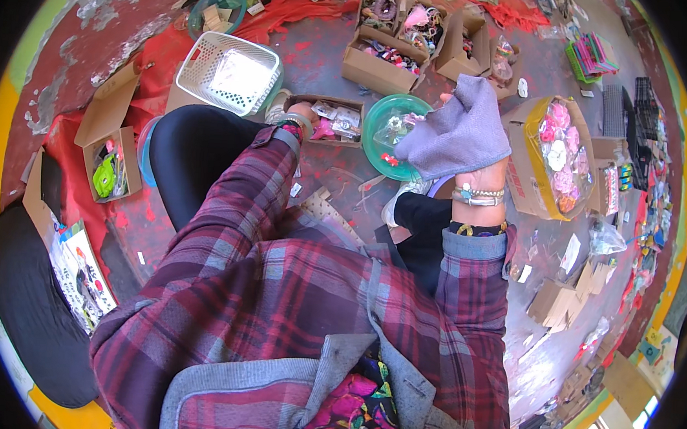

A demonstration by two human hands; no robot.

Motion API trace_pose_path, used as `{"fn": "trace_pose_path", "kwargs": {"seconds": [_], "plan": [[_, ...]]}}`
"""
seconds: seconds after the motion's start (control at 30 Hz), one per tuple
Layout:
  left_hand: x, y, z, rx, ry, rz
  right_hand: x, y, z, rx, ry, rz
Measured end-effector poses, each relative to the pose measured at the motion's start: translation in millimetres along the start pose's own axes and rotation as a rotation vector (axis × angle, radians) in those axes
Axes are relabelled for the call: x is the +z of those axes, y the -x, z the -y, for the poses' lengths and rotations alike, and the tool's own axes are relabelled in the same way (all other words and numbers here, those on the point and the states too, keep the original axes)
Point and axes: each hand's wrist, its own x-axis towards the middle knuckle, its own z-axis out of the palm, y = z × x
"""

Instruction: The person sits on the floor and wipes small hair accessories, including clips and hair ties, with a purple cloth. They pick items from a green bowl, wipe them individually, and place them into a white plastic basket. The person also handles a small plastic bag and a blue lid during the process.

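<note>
My right hand [447, 97], mostly hidden under a grey cloth [463, 130], grips it; the cloth drapes over the hand and wrist, partly in front of a green plastic basin [374, 137]. In the basin lie clear plastic packets and a small red item. My left hand [303, 113] is at the left end of a small open cardboard box [330, 142], its fingers partly hidden, so its hold cannot be told. That box contains a pink item [324, 129] and clear packets [346, 119].
A white plastic basket [189, 78] stands beyond my left knee. Several open cardboard boxes [378, 78] of hair accessories are ahead. A taped box [520, 166] with pink flowers stands right. Cardboard pieces [556, 301] and scraps lie on the floor.
</note>
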Motion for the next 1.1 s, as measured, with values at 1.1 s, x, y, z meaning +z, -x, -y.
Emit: {"fn": "trace_pose_path", "kwargs": {"seconds": [1.1], "plan": [[200.8, 19.7, 47.8, 0.665, -1.744, 0.519, -96.9, 1.2, 38.9, -0.019, -0.13, -0.426]]}}
